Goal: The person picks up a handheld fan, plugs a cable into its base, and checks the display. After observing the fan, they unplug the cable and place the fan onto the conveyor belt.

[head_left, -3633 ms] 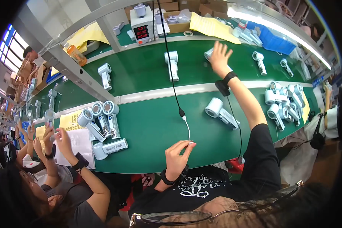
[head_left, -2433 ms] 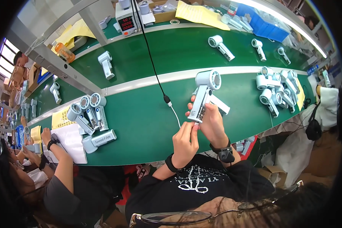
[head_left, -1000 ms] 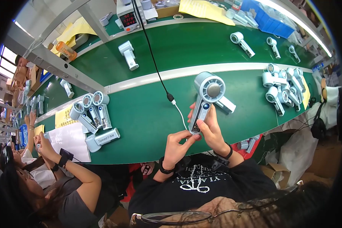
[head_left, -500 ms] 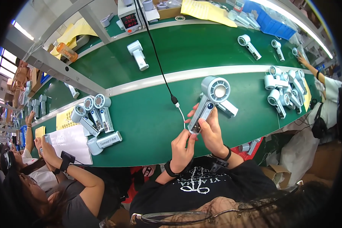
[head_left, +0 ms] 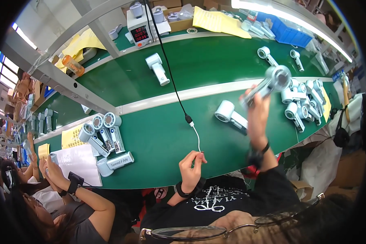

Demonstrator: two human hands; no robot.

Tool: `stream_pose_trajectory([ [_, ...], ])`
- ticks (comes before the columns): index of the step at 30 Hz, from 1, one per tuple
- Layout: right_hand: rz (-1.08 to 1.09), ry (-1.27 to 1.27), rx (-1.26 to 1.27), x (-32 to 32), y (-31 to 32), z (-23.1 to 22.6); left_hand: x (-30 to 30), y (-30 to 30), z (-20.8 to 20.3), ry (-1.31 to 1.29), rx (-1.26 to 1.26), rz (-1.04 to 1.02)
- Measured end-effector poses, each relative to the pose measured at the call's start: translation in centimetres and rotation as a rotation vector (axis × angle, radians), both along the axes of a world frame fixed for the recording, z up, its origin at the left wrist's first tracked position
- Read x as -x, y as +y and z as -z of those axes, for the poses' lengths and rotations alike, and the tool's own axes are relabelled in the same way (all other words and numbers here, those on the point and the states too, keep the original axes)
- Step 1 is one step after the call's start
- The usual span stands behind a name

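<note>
My right hand (head_left: 259,116), raised above the right part of the green table, grips a light-grey handheld fan (head_left: 278,78) by its handle. The fan is smeared by motion, its round head toward the pile of fans (head_left: 300,102). Low in the middle, my left hand (head_left: 191,168) pinches the lower end of a white cable (head_left: 197,136). That cable hangs from a black cord (head_left: 173,79) through a black connector; the plug tip is hidden by my fingers. Another handheld fan (head_left: 227,112) lies on the table between my two hands.
Several fans (head_left: 103,130) rest at the left by a white sheet (head_left: 75,162). A power supply (head_left: 140,32) with a red display stands beyond the metal rail. More fans (head_left: 157,69) lie on the far strip. A blue bin (head_left: 293,32) is at the back right. Co-workers sit at left.
My right hand has carried the fan up and to the right. The white cable is apart from it and stays in my left hand. The power supply's display readings have changed.
</note>
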State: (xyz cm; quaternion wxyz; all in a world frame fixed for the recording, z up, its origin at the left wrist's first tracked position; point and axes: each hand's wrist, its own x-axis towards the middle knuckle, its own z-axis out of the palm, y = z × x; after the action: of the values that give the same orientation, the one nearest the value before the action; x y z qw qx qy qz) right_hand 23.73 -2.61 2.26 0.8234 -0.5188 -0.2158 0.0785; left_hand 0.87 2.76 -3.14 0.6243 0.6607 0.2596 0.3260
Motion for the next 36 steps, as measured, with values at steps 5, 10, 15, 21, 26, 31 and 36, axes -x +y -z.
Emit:
stream_pose_trajectory([
  [5,0.179,-0.842,0.794,-20.1,3.9,2.4,-0.1,0.6,-0.3,-0.021,-0.048,0.004],
  [10,0.019,-0.731,1.294,-24.4,10.8,6.9,0.1,1.2,-1.5,-0.03,-0.165,0.015],
  [15,0.319,-1.253,1.536,-18.2,17.7,4.2,1.1,1.7,-1.8,-0.014,-0.164,-0.045],
  [21,-0.453,-0.932,1.527,-9.9,27.9,7.0,0.6,1.6,-2.9,-0.025,-0.206,-0.025],
  [26,-0.239,-0.963,1.35,-6.5,26.2,6.5,1.3,1.8,-2.3,-0.014,-0.178,-0.079],
  [31,-0.189,-1.155,1.277,-6.9,20.2,1.7,0.9,1.1,-2.5,-0.012,-0.159,-0.016],
  [36,-0.204,-0.921,0.888,-7.2,8.9,-0.8,0.5,0.0,-2.7,-0.012,-0.174,0.079],
])
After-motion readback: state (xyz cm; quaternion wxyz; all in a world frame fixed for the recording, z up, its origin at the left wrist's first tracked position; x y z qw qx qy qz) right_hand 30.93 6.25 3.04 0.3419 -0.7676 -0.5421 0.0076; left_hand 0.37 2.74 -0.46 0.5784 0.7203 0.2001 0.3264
